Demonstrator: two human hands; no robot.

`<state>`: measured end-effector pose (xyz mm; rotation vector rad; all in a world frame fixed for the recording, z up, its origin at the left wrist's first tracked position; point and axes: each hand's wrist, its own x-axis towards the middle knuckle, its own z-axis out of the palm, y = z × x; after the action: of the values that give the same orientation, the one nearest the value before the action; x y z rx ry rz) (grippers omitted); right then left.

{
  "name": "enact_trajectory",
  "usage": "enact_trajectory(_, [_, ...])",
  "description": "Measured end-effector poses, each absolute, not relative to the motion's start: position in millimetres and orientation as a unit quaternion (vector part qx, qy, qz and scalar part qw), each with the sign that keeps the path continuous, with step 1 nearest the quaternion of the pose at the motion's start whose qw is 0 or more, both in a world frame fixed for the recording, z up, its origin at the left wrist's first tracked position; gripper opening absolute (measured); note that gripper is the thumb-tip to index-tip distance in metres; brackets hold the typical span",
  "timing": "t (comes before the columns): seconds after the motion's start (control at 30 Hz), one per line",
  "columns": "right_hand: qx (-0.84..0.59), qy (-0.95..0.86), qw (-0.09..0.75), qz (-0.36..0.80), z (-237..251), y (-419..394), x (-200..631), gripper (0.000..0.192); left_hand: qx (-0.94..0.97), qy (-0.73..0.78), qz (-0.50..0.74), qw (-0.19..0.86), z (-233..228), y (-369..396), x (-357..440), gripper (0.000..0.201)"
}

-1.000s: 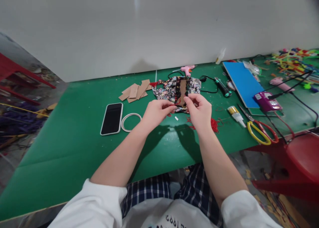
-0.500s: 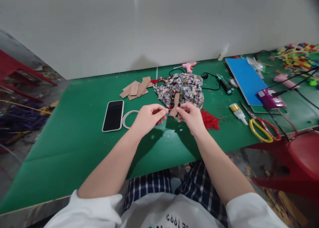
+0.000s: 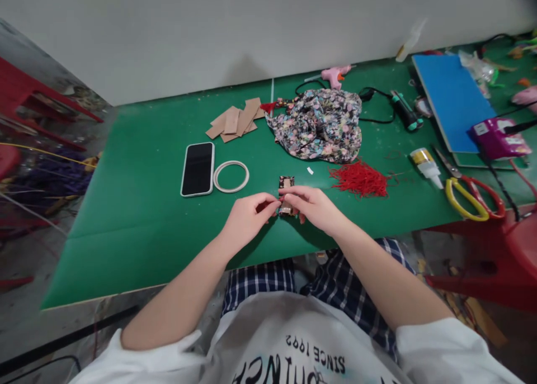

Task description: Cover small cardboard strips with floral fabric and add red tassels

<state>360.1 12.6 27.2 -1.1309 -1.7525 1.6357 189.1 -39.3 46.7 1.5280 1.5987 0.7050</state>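
Observation:
A small brown cardboard piece backed with dark floral fabric [image 3: 287,181] is between my hands above the green table. My left hand [image 3: 251,213] pinches its left edge between thumb and fingers. My right hand [image 3: 312,205] grips it from the right, fingers lying across its middle and hiding part of it. To the right lies a heap of red threads [image 3: 359,179]. A larger crumpled floral cloth [image 3: 321,127] rests behind, and a small white scrap [image 3: 310,170] lies in front of that cloth.
On the left are a phone [image 3: 198,169], a pale ring [image 3: 231,176] and several cardboard strips [image 3: 239,119]. A pink glue gun [image 3: 334,76] stands by the wall. Rightward lie a glue bottle [image 3: 427,167], scissors [image 3: 465,197], a green-black tool [image 3: 406,110] and a blue board [image 3: 455,99].
My hands and the fabric-backed cardboard have come nearer to me, away from the floral cloth. My right fingers now lie across the cardboard. The view has shifted, and the white scrap is visible.

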Motion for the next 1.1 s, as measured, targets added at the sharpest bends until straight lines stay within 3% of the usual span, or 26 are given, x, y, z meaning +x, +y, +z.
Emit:
enact_trajectory(0.2, [-0.409,-0.546,0.219,0.698,18.9,13.8,356.6,0.019,0.630,0.653,0.271,0.321,38.0,-49.9,196.3,0.026])
enact_trajectory(0.73, [-0.405,-0.621,0.158,0.652,20.1,22.4,363.3,0.010,0.631,0.664,0.303,0.263,23.2,-56.2,200.8,0.021])
enact_trajectory(0.93, [-0.425,-0.727,0.139,0.522,18.7,22.0,362.6,0.013,0.651,0.646,0.314,0.247,20.5,-62.2,203.4,0.023])
enact_trajectory(1.1, [-0.432,-0.801,0.138,0.390,19.3,21.8,360.3,0.014,0.679,0.641,0.317,0.164,13.1,-73.6,207.8,0.021])
